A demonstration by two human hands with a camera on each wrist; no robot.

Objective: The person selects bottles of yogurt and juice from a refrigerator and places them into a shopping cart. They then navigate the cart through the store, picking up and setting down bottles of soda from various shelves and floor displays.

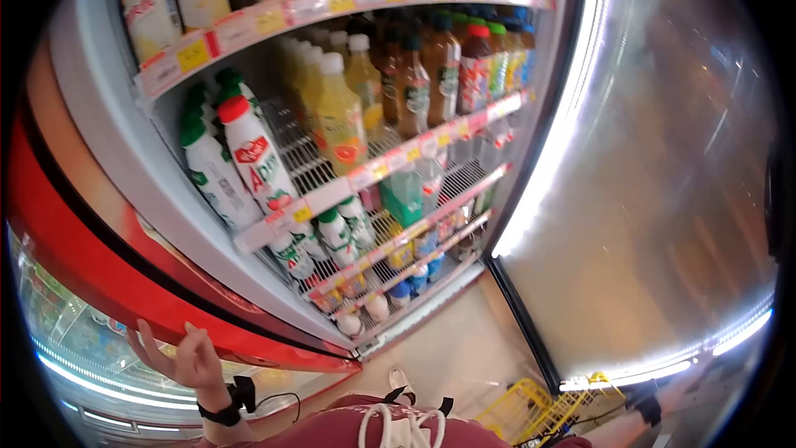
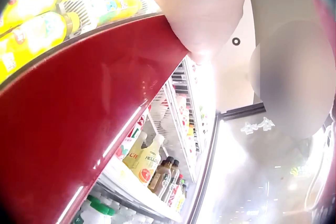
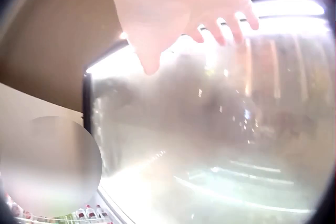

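Note:
My left hand rests its fingertips along the lower edge of the red cabinet panel, left of the drinks fridge. Only the heel of that hand shows in the left wrist view, over the red panel. My right hand lies with spread fingers at the lit edge of the open glass door, which is fogged. Inside the fridge, a red-capped white bottle stands at the left of the middle shelf, and yellow juice bottles stand beside it.
Dark tea bottles fill the right part of that shelf, with green-capped white bottles lower down. A yellow shopping basket is near the door's lower corner. Pale floor lies between fridge and door. Yellow bottles show in the neighbouring cooler.

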